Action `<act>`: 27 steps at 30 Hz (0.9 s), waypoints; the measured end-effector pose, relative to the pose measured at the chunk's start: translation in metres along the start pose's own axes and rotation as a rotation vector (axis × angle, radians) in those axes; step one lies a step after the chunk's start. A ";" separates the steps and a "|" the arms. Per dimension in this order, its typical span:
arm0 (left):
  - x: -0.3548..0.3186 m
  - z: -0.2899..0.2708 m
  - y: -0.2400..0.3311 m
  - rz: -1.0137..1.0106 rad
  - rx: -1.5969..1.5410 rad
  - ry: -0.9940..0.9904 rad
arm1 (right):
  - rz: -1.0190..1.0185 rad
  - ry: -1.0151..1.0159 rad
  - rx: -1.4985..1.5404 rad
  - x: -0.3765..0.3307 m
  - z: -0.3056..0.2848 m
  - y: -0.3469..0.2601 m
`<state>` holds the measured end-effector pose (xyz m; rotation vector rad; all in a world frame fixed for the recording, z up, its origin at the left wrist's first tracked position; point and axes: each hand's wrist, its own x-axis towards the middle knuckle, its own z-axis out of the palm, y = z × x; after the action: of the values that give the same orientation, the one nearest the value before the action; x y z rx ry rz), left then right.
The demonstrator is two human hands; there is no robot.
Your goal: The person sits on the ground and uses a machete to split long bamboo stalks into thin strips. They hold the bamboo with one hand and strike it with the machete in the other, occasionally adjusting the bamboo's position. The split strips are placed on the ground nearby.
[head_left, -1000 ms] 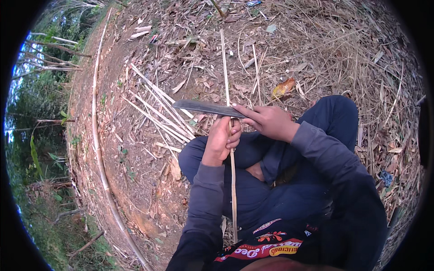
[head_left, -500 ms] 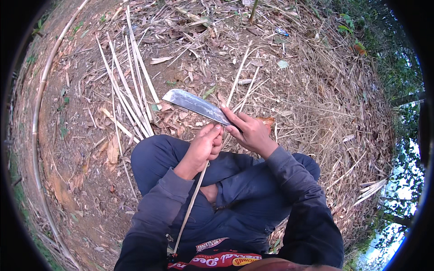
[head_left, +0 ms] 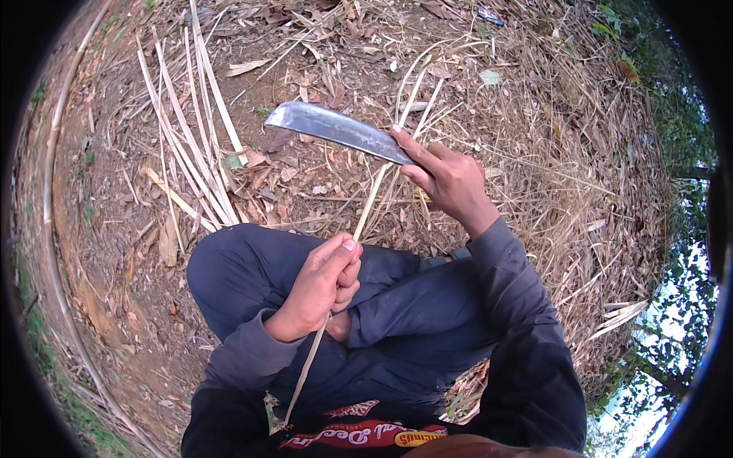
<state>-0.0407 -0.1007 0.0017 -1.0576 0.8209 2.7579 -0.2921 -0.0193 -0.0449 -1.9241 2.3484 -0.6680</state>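
Note:
My left hand (head_left: pixel 327 284) is closed around a thin pale wooden strip (head_left: pixel 369 203) that looks like split bamboo. The strip slants from my lap up past the machete's blade. In my right hand (head_left: pixel 452 182) is a machete (head_left: pixel 336 128), its broad grey blade pointing left, its edge lying across the strip. My right index finger rests along the back of the blade near its base. The handle is hidden inside my right palm. Where blade and strip cross, I cannot tell how deep the edge bites.
Several split strips (head_left: pixel 200 130) lie on the leafy ground at the left. A long pole (head_left: pixel 50 191) curves along the far left. Curled shavings (head_left: pixel 527 164) cover the ground at right, with a few short pieces (head_left: pixel 620 317) farther out. My crossed legs (head_left: pixel 252 263) lie beneath my hands.
My right hand with the machete has moved up and away from my left hand, along the strip. My left hand has come lower, nearer my lap, still gripping the strip.

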 end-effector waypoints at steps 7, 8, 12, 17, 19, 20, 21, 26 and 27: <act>-0.006 0.000 -0.008 -0.085 -0.006 -0.048 | 0.505 0.022 0.096 0.008 -0.009 0.052; -0.008 -0.003 -0.007 -0.111 -0.039 -0.061 | 0.469 0.024 0.033 0.009 -0.004 0.049; -0.006 -0.011 -0.004 -0.125 -0.085 -0.068 | 0.303 0.032 0.106 0.006 -0.003 0.026; -0.005 -0.009 0.003 -0.069 -0.079 0.009 | -0.135 -0.202 0.079 -0.019 0.001 -0.046; -0.008 -0.008 0.001 -0.062 -0.040 0.035 | -0.227 -0.184 0.011 -0.015 -0.002 -0.043; -0.012 -0.006 0.001 -0.069 -0.010 0.033 | -0.222 -0.129 -0.006 -0.011 -0.001 -0.031; -0.020 -0.006 -0.003 -0.059 0.042 0.051 | -0.183 -0.073 -0.070 -0.003 0.001 -0.012; -0.057 -0.032 -0.029 -0.048 0.127 -0.033 | 0.520 0.200 0.231 0.000 0.024 0.105; -0.062 -0.026 -0.025 0.003 0.138 0.005 | 0.634 0.238 0.370 -0.003 0.032 0.115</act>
<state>0.0281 -0.0858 0.0137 -1.0389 0.9977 2.6570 -0.3891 -0.0102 -0.1143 -0.9190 2.5170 -1.1845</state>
